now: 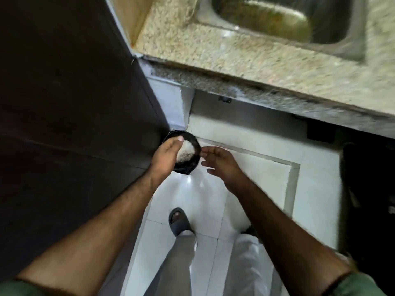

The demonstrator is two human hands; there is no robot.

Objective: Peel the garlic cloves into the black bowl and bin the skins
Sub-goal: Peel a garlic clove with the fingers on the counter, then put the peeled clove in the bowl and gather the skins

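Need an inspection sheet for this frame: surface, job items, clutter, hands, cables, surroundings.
Surface: speckled granite counter along the top, blurred; nothing seen resting on the visible part.
Job's things: black bin on the white tiled floor, in the corner by a dark cabinet side; pale garlic skins inside. Black bowl and cloves not in view.
Clutter: nothing seen.
Hands: left hand over the bin, fingers extended, holding nothing visible; right hand beside the bin's rim, fingers loosely spread, empty.
Cables: nothing seen.
Surroundings: steel sink set in the counter; person's foot in a dark slipper below; dark opening under the counter at right, contents unclear.
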